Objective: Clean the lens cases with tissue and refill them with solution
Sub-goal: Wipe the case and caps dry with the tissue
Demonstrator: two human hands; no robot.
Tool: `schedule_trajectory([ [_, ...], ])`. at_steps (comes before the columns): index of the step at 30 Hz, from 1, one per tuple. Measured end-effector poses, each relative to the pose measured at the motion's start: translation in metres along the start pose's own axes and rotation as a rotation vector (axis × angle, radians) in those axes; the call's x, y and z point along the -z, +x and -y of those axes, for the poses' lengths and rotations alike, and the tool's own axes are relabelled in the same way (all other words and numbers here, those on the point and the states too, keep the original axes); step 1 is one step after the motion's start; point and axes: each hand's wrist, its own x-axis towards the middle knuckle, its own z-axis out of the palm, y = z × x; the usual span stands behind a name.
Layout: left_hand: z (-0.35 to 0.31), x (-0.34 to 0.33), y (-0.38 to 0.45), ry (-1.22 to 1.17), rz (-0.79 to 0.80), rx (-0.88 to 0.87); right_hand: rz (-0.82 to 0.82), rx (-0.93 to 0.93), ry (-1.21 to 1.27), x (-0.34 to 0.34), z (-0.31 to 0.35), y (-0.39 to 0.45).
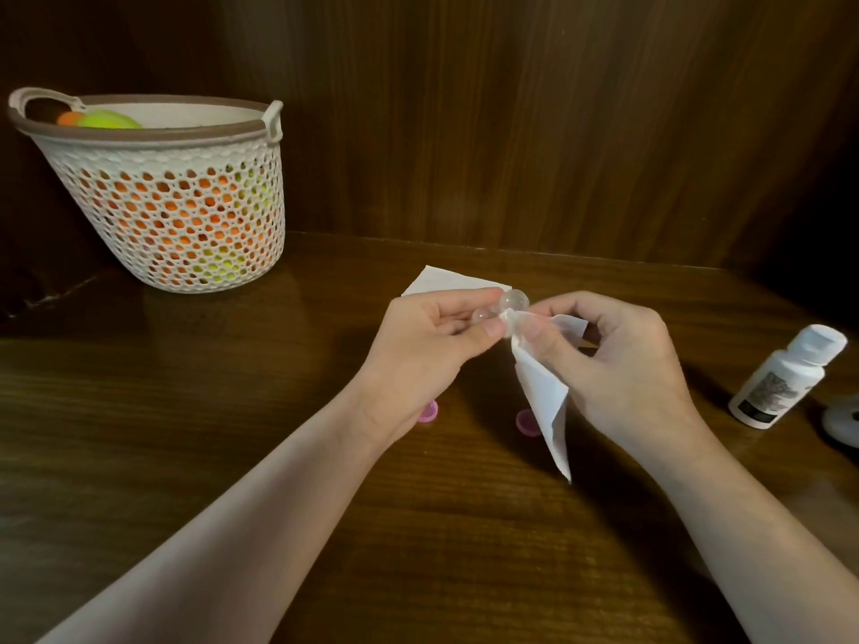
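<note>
Head view: clear, glossy lens case; crumpled white tissue

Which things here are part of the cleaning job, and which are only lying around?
For the job:
clear lens case in the left hand
tissue in the right hand
two pink caps
solution bottle
spare tissue

Lying about:
white basket with orange and yellow things
white round object, cut off at the right edge

Glossy clear-plastic lens case, soft matt paper tissue, perforated plastic basket — all on grained, faintly shiny wood table.
</note>
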Motion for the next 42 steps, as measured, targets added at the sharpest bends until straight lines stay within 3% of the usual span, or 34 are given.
schedule_trajectory([
  [4, 0.0, 0.001, 0.002, -0.053, -0.102, -0.028, -0.052, -0.051, 0.014, 0.002, -0.002, 0.004],
  [9, -0.002, 0.002, 0.002, -0.014, -0.153, -0.119, -0.348, -0.057, 0.07, 0.011, -0.005, 0.009],
  [12, -0.003, -0.002, 0.001, -0.017, -0.124, -0.106, -0.428, -0.072, 0.065, 0.015, -0.009, 0.012],
  [17, -0.002, -0.009, 0.0, -0.06, -0.095, -0.045, -0.278, -0.185, 0.228, 0.005, -0.008, 0.013],
  [23, -0.002, -0.007, -0.001, -0.069, -0.183, -0.088, -0.018, -0.297, 0.515, 0.009, 0.002, 0.013],
  [26, -0.003, -0.005, -0.004, -0.069, -0.021, -0.037, 0.044, -0.341, 0.499, 0.007, 0.005, 0.011],
  [30, -0.01, -0.007, -0.012, -0.091, 0.134, 0.032, -0.028, -0.36, 0.459, 0.003, 0.005, 0.011],
  [36, -0.006, -0.006, -0.008, -0.062, -0.041, 0.076, -0.255, -0.471, 0.523, 0.007, -0.005, 0.017],
  [40, -0.006, -0.005, -0.008, -0.074, -0.11, 0.071, -0.313, -0.538, 0.664, 0.008, -0.003, 0.017],
  [42, -0.007, -0.007, -0.009, -0.05, -0.117, 0.092, -0.268, -0.567, 0.709, 0.008, 0.0, 0.014],
])
